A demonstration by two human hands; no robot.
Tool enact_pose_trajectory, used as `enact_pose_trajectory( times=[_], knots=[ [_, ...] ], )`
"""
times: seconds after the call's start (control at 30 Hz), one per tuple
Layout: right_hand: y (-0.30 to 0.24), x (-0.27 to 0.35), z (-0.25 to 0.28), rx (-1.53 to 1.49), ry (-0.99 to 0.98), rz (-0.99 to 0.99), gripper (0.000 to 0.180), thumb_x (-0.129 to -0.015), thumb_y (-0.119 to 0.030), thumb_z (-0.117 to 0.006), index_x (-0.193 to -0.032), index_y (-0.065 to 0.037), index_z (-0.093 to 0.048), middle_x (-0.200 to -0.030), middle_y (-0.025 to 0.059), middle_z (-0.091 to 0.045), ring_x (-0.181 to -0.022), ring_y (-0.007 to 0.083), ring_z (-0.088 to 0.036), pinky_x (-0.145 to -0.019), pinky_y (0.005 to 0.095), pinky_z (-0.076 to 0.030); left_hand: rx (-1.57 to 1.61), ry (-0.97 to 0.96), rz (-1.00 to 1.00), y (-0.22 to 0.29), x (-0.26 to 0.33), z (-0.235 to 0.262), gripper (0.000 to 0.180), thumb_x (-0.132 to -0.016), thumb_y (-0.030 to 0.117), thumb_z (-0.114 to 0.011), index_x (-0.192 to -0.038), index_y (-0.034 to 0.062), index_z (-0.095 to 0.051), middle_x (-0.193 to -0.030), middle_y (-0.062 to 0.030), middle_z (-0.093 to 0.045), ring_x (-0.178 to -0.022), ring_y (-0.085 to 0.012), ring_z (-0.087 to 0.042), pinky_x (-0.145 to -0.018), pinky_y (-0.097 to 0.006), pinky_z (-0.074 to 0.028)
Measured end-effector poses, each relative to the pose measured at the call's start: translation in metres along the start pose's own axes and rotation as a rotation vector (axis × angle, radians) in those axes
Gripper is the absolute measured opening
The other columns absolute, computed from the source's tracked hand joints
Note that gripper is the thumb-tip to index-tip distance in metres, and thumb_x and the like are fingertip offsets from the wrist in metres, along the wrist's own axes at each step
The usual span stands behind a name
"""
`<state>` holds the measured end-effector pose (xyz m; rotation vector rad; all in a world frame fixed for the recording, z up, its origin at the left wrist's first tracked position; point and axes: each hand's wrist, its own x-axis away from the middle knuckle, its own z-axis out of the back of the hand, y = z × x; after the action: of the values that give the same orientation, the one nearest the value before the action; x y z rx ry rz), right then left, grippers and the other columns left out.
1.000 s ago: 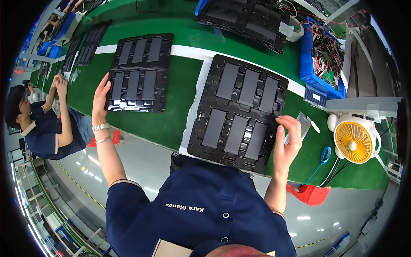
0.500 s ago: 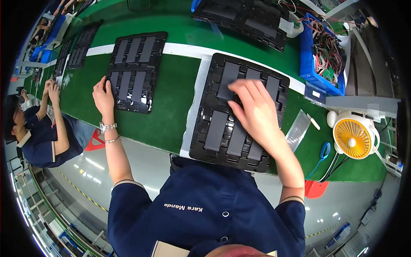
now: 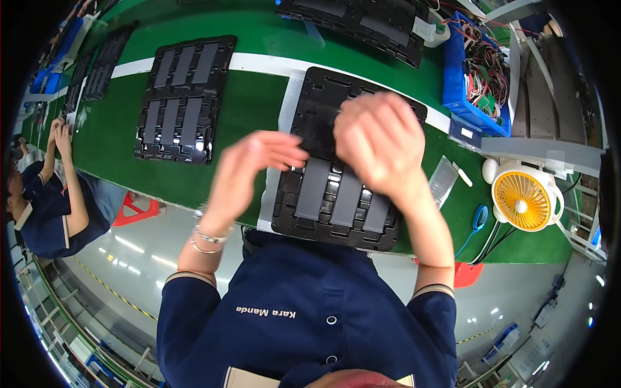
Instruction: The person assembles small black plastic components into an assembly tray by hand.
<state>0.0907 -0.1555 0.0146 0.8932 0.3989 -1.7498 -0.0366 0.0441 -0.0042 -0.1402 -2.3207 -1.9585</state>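
Note:
A black moulded plastic tray [image 3: 291,216] lies in front of me. Three flat dark grey rectangular pieces, one a grey strip [image 3: 314,189], fill its near row. The far-left slot shows bare black plastic. Over the far half is my right hand [image 3: 381,145], raised, blurred, its fingers curled closed; whatever is in them is hidden from view. My left hand [image 3: 249,168] hovers by the tray's left edge, fingers stretched out and holding nothing visible. A second black tray [image 3: 145,154], loaded with similar grey pieces, lies to the left.
Further trays [image 3: 388,32] lie at the back. A blue bin [image 3: 456,90] of wires stands back right, a yellow-and-white fan [image 3: 522,202] nearer. Between fan and tray are a clear plastic sheet [image 3: 443,181] and a blue strap [image 3: 479,218]. A co-worker [image 3: 58,216] sits at left.
My left hand has come off the left tray and moved right to the front one. My right hand has lifted and curled; the far-left grey piece no longer shows in its slot.

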Motion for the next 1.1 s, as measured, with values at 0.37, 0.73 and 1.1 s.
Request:
enact_pose_trajectory(
  times=[0.37,0.73,1.1],
  knots=[
    [-0.049,0.034,0.049,-0.457,0.053,-0.752,0.018,-0.078,-0.005,-0.071,-0.096,-0.003,-0.067,-0.100,0.0103,-0.060,-0.093,0.0269,-0.060,-0.078,0.0367,-0.049,0.341,-0.028,0.033,-0.012,-0.012,-0.065,0.034,-0.105,0.018,-0.039,-0.136,0.0030,-0.037,-0.115,-0.0098,-0.058,-0.099,-0.0163,-0.061,-0.088,-0.031,-0.052],
    [-0.053,0.041,0.054,-1.426,-0.036,-1.306,0.007,-0.095,-0.002,-0.058,-0.094,0.005,-0.059,-0.093,0.0048,-0.053,-0.074,0.0127,-0.063,-0.075,0.0284,-0.050,0.193,-0.103,0.008,-0.008,-0.008,-0.079,0.039,-0.096,0.004,-0.055,-0.129,0.0015,-0.033,-0.100,-0.0053,-0.055,-0.082,-0.0086,-0.059,-0.071,-0.023,-0.052],
    [-0.057,0.042,0.055,-1.347,-0.023,-1.268,0.004,-0.092,0.001,-0.060,-0.093,0.005,-0.060,-0.096,0.0078,-0.055,-0.079,0.0135,-0.061,-0.073,0.0282,-0.051,-0.276,0.003,-0.135,-0.005,-0.005,-0.084,0.048,-0.088,0.003,-0.061,-0.128,-0.0016,-0.035,-0.090,-0.0130,-0.065,-0.078,-0.0196,-0.069,-0.070,-0.033,-0.053]
  ],
)
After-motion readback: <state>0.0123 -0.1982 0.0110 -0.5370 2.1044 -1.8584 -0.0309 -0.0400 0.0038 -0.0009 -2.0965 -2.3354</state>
